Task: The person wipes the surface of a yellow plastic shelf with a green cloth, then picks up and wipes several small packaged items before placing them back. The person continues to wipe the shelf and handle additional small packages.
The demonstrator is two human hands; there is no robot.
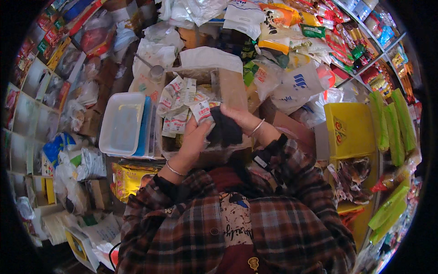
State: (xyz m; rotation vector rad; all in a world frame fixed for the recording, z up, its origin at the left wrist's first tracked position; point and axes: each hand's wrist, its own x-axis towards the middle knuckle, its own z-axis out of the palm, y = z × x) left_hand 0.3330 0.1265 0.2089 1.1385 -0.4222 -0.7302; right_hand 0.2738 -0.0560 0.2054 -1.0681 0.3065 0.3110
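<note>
Above an open cardboard box (234, 89), my left hand (193, 142) grips a small white packet with red print (202, 111) between thumb and fingers. A dark cloth or pouch (224, 128) hangs between my hands. My right hand (239, 118) holds its upper right side; those fingers are mostly hidden behind it. Several similar white packets (178, 120) lie in the left part of the box, some of them overlapping. What lies under the dark item is hidden.
Left of the box stands a white plastic tray (123, 123) beside blue folders or boards (143, 128). A metal ladle (156, 72) rests on plastic bags behind. At right are a yellow bin (349, 130) and green wrapped packages (395, 126). Shelves of packaged goods line both sides.
</note>
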